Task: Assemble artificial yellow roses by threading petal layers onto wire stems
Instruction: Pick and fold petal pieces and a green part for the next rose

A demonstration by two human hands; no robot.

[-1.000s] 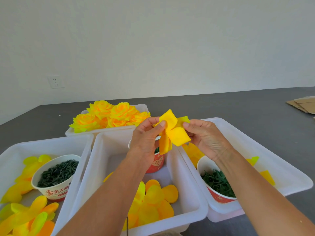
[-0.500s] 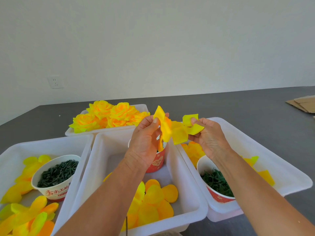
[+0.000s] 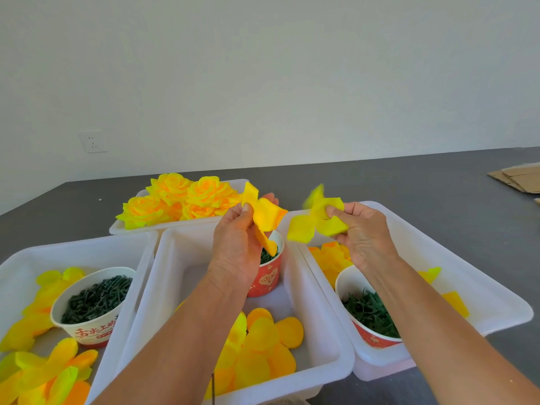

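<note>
Both hands [image 3: 233, 247] [image 3: 362, 232] pinch two petal layers [image 3: 264, 217] [image 3: 318, 220].

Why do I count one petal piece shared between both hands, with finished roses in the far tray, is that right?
Not quite. The head view shows two separate petal pieces: the left hand holds one, the right hand another, with a gap between. The finished roses are in the far tray.

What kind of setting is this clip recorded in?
Likely a small craft-assembly workstation: white plastic trays of loose yellow petals, paper cups of green parts, and a tray of finished yellow roses.
</note>
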